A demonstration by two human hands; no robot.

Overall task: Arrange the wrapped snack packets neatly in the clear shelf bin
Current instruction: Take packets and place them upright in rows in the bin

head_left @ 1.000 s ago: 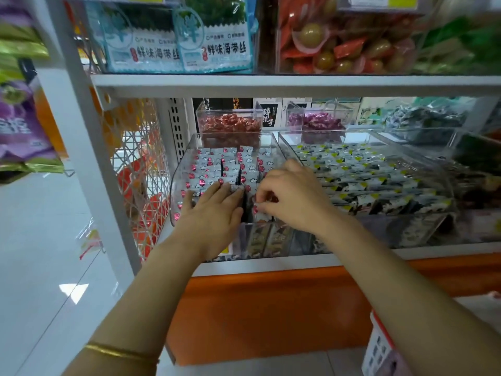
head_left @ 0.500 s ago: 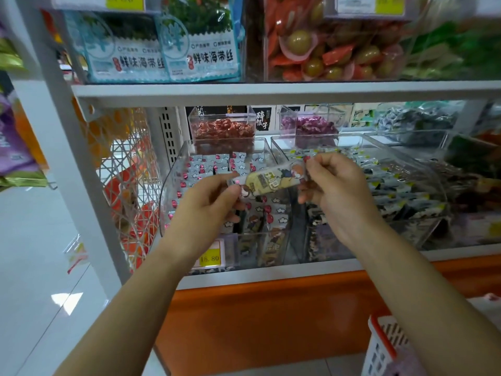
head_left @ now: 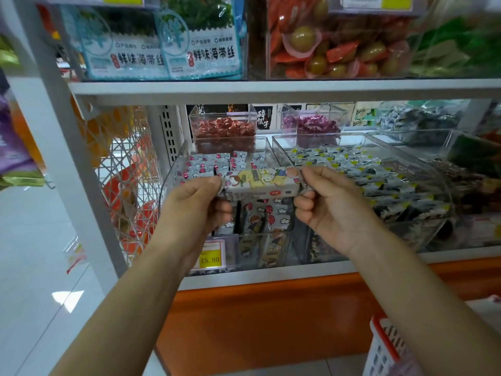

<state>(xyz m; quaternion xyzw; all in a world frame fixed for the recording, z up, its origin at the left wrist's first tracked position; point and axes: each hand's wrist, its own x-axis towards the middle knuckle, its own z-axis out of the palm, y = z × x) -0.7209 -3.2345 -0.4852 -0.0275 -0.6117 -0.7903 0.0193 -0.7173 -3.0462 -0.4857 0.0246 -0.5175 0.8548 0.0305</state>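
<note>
Snack packet (head_left: pixel 261 183) — pinched endwise between left hand (head_left: pixel 193 206) and right hand (head_left: pixel 329 210), level above clear bin (head_left: pixel 173 169) — evidently to align it for placing.

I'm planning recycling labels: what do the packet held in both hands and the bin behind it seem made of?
The packet looks like thin glossy printed plastic film: sheen, flat sealed ends pinched by the left hand and right hand. The bin seems rigid clear plastic: contents show through its walls.

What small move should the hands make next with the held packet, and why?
Probably lower the packet into the clear bin, aligned with the rows: left hand and right hand pinch its ends, holding it level above them.
</note>
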